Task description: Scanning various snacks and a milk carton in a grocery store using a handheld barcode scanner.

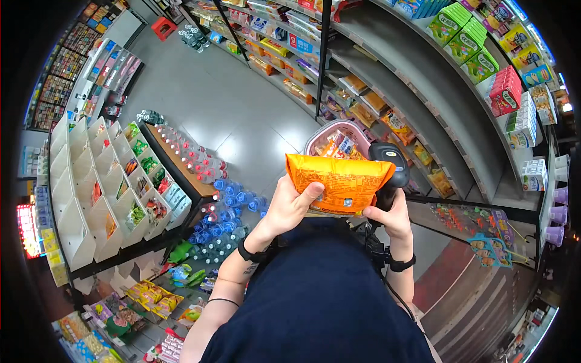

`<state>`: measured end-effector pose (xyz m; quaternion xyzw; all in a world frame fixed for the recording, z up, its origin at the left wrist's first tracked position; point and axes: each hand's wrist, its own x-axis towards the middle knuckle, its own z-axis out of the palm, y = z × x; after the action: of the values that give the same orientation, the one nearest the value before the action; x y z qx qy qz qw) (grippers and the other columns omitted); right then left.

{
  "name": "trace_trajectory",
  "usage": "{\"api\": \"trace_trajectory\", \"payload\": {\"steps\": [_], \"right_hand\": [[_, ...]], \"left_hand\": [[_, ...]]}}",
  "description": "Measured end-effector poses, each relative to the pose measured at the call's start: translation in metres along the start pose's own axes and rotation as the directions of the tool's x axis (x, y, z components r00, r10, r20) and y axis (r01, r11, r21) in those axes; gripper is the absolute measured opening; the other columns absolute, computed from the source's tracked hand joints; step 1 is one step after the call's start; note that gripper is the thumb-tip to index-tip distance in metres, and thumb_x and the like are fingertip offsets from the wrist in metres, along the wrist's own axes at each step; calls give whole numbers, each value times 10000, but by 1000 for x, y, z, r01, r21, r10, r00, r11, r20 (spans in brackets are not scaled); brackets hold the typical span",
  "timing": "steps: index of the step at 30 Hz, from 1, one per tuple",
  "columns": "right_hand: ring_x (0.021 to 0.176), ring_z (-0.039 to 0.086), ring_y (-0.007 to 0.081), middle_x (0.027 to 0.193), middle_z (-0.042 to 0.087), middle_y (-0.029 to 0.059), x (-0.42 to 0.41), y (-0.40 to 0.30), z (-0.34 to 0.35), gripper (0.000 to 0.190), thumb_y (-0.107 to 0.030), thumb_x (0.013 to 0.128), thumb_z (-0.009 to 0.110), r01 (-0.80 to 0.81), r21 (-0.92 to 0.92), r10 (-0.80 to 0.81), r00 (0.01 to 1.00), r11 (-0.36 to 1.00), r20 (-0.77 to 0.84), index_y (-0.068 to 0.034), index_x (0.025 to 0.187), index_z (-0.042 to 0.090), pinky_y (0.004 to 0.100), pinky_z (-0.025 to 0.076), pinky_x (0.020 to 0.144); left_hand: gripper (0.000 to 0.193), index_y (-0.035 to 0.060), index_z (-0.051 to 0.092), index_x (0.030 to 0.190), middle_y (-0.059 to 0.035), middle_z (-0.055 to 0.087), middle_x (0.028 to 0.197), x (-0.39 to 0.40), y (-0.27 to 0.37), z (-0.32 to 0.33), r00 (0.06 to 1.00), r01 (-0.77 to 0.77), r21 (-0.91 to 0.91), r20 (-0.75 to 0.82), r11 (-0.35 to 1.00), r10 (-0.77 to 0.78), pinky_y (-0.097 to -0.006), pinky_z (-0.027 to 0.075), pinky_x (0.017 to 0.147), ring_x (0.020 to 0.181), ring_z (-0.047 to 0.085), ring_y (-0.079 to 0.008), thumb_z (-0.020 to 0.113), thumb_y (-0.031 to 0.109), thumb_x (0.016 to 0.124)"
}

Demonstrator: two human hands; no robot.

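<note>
My left hand grips an orange plastic snack bag by its left side, thumb on the printed face turned towards me. My right hand is wrapped around the handle of a black handheld barcode scanner. The right thumb reaches to the bag's lower right corner; whether it presses on it I cannot tell. Just beyond the bag is a pink plastic basket holding several wrapped snacks. The bag hides the basket's near side.
Shelving with packaged food and drink cartons curves along the right. At left stands a white compartment rack of snacks. Bottled drinks stand on the floor beside it. A red stool is at the far end.
</note>
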<state>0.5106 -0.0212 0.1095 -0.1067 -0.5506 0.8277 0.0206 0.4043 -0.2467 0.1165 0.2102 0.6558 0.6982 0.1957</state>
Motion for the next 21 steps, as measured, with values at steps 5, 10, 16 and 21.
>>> {"api": "trace_trajectory", "payload": {"steps": [5,10,16,21], "right_hand": [[1243,540,218,1337,558,99,0,0,0,882,-74,685,883,-4,-29,3,1000,1000,-12,9,1427,413,364,398,1089],[1234,546,218,1328,563,99,-1,-1,1,870,-65,688,874,9,-30,-9,1000,1000,-16,7,1423,416,365,403,1084],[1155,593,211,1281,587,100,0,1,-2,840,-54,693,865,-6,-43,6,1000,999,-6,10,1407,427,350,474,1002],[972,650,184,1193,614,99,2,1,-3,807,-42,698,856,-14,-21,14,1000,1000,4,18,1384,435,310,556,805]], "left_hand": [[489,-45,622,1086,-41,655,836,0,-1,0,1000,11,-20,1,1000,-11,-275,492,647,727,583,-98,624,432,978],[524,-49,602,1123,-65,670,921,-1,-4,1,1000,19,-71,12,997,-18,-292,512,740,818,615,-121,635,450,965],[655,-66,581,1168,-131,687,1074,3,-10,2,981,-196,-54,-14,979,195,-340,500,885,1015,647,-213,567,556,964],[588,-65,580,1173,-130,685,1075,1,-5,0,999,-43,-32,21,999,44,-331,495,884,1008,645,-213,515,496,1009]]}}
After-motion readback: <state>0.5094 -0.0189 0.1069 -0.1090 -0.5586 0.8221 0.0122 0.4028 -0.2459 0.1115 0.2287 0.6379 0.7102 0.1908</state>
